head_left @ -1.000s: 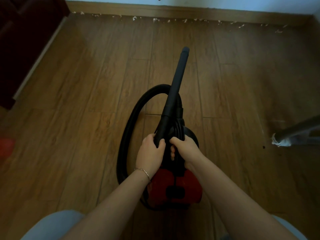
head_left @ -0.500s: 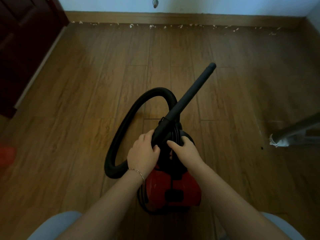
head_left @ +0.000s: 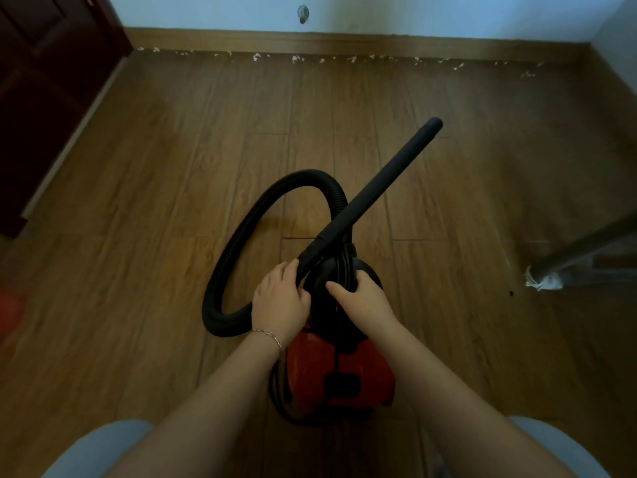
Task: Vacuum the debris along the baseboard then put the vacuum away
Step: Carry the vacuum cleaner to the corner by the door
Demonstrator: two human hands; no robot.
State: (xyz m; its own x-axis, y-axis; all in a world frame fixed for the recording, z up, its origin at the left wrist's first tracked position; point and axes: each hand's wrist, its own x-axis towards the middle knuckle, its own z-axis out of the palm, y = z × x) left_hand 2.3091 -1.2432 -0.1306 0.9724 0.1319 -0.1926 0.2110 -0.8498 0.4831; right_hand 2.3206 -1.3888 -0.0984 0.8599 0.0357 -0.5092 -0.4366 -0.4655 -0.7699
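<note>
— On the floor [head_left: 138, 236], where's the vacuum [head_left: 339, 370]?
— Right before the person; its hose [head_left: 241, 229] loops left, its wand [head_left: 379, 188] tilts up to the right.
— Each grip?
— Left hand [head_left: 281, 301] wraps the wand's base; right hand [head_left: 362, 298] curls over the vacuum's black top.
— Debris [head_left: 310, 58]?
— Along the baseboard [head_left: 379, 41], well apart from the wand.

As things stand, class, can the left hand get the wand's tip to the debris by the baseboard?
Probably not: the left hand grips the wand, but its tip ends well short of the debris. Only bare floor lies between.
</note>
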